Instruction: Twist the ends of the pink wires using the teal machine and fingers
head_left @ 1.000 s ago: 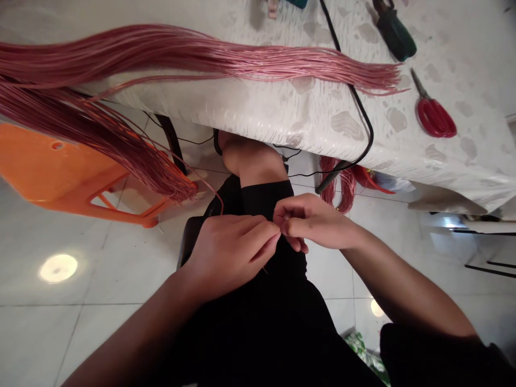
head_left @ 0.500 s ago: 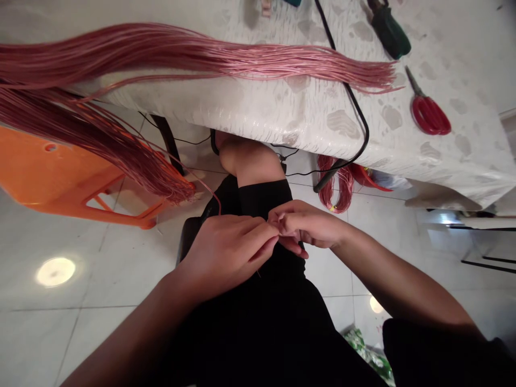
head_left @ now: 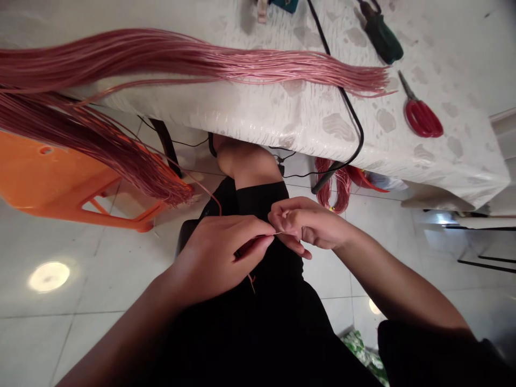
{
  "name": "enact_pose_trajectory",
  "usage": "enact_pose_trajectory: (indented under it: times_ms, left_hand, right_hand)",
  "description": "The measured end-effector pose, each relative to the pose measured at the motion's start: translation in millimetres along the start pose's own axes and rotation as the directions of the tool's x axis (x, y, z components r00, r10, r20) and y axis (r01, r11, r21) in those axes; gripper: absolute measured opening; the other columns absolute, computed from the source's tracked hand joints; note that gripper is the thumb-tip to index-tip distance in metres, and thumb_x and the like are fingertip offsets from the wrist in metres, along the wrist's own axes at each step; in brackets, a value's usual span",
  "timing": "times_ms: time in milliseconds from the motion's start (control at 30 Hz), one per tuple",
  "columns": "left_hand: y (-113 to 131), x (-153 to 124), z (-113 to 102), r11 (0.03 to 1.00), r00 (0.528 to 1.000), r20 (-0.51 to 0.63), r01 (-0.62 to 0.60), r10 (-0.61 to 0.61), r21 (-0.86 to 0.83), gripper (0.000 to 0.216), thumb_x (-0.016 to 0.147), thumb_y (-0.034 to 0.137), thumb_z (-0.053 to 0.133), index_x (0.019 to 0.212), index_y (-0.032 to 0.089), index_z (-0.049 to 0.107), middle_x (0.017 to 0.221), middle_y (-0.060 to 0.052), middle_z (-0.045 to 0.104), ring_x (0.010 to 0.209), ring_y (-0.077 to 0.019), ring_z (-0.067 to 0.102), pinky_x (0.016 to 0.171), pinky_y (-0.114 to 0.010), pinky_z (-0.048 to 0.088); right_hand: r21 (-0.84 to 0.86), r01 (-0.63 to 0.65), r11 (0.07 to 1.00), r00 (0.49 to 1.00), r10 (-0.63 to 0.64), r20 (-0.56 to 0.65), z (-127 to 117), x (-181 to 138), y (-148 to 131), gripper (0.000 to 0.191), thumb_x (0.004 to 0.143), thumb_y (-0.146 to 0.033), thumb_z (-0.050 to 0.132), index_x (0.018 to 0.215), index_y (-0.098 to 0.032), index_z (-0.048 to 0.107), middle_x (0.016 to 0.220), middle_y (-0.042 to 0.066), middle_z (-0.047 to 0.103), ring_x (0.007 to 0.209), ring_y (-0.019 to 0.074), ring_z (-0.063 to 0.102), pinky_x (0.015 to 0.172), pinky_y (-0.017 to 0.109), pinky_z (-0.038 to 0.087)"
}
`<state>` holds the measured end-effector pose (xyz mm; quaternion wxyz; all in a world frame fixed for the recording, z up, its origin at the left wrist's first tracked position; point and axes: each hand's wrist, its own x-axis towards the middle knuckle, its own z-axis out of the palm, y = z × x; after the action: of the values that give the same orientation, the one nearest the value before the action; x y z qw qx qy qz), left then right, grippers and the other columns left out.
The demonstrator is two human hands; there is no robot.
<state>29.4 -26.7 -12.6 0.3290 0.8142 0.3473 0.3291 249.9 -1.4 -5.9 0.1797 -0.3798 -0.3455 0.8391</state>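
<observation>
My left hand and my right hand meet over my lap, each pinching one thin pink wire that spans the small gap between their fingertips. The same wire curves up from my left hand toward a hanging pink wire bundle that droops off the table's left end. A second pink wire bundle lies flat along the table. My knee in black clothing shows just under the table edge.
Red-handled scissors and a green-handled tool lie on the table's right part. A black cable runs over the table edge. An orange plastic stool stands left; a coil of red wire sits on the tiled floor.
My hands have drawn slightly apart, exposing a short stretch of wire between the fingertips. The view has shifted a little.
</observation>
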Motion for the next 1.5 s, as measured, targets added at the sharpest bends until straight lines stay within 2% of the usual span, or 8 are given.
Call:
enact_pose_trajectory:
  times_ms: [333,567,733,833,933,1233,1400,1500]
  left_hand:
    - [13,5,-8,0.956,0.939,-0.179,0.281,-0.292,-0.083,0.010,0.087,0.018,0.068,0.085,0.025,0.075,0.062,0.008,0.068,0.051,-0.0060,0.057,0.050,-0.017,0.042]
    - [9,9,-10,0.895,0.874,-0.259,0.333,-0.411,-0.297,0.013,0.088,0.017,0.068,0.088,0.027,0.076,0.070,0.008,0.069,0.056,-0.0059,0.057,0.051,-0.016,0.043]
    - [6,10,-12,0.906,0.860,-0.335,0.284,-0.385,-0.313,0.014,0.092,0.017,0.068,0.093,0.029,0.076,0.077,0.007,0.068,0.064,-0.0055,0.059,0.056,-0.016,0.045]
    - [8,10,-9,0.926,0.859,-0.377,0.249,-0.346,-0.283,0.014,0.092,0.015,0.068,0.094,0.028,0.074,0.079,0.007,0.067,0.068,-0.0060,0.062,0.060,-0.017,0.047]
    - [10,10,-4,0.957,0.866,-0.414,0.216,-0.280,-0.195,0.016,0.091,0.012,0.068,0.094,0.026,0.074,0.081,0.006,0.067,0.069,-0.0068,0.061,0.061,-0.020,0.047]
    - [10,13,3,0.987,0.881,-0.446,0.126,-0.157,-0.099,0.016,0.091,0.013,0.070,0.099,0.026,0.074,0.090,0.003,0.065,0.081,-0.0107,0.064,0.070,-0.026,0.053]
    - [11,12,3,0.984,0.890,-0.420,0.151,-0.179,-0.099,0.019,0.091,0.012,0.071,0.101,0.028,0.075,0.096,0.003,0.067,0.085,-0.0106,0.066,0.075,-0.026,0.055]
    - [10,11,2,0.978,0.892,-0.404,0.165,-0.203,-0.126,0.019,0.092,0.012,0.070,0.102,0.027,0.075,0.097,0.002,0.067,0.086,-0.0110,0.066,0.076,-0.027,0.055]
  right_hand:
    - [-0.345,0.315,0.884,0.913,-0.381,-0.145,1,-2,7,0.007,0.090,-0.023,0.062,0.086,-0.017,0.062,0.057,-0.007,0.056,0.047,0.0095,0.058,0.049,0.021,0.047]
    - [-0.710,0.482,0.513,0.649,-0.754,-0.104,29,23,42,0.011,0.088,-0.019,0.066,0.100,-0.021,0.066,0.077,-0.004,0.059,0.062,0.0084,0.053,0.058,0.021,0.046]
    - [-0.776,0.479,0.410,0.568,-0.819,-0.082,46,43,52,0.028,0.090,-0.022,0.066,0.118,-0.022,0.064,0.086,-0.002,0.065,0.068,0.0105,0.059,0.063,0.021,0.052]
    - [-0.796,0.451,0.403,0.528,-0.840,-0.126,50,48,51,0.016,0.090,-0.026,0.067,0.105,-0.021,0.065,0.081,-0.003,0.063,0.065,0.0102,0.058,0.061,0.020,0.051]
    - [-0.821,0.431,0.376,0.514,-0.849,-0.119,50,50,52,0.007,0.090,-0.027,0.066,0.091,-0.020,0.064,0.078,-0.002,0.063,0.065,0.0116,0.058,0.060,0.022,0.049]
    - [-0.832,0.514,0.208,0.464,-0.883,0.066,50,55,60,0.007,0.093,-0.025,0.056,0.091,-0.020,0.061,0.079,0.002,0.069,0.067,0.0147,0.064,0.063,0.025,0.055]
    - [-0.841,0.480,0.249,0.530,-0.846,0.051,50,55,60,0.018,0.099,-0.023,0.050,0.089,-0.018,0.064,0.082,0.005,0.073,0.073,0.0157,0.070,0.069,0.028,0.060]
    - [-0.831,0.506,0.230,0.496,-0.866,0.062,49,54,60,0.021,0.103,-0.024,0.049,0.091,-0.018,0.066,0.090,0.006,0.075,0.081,0.0162,0.073,0.075,0.029,0.062]
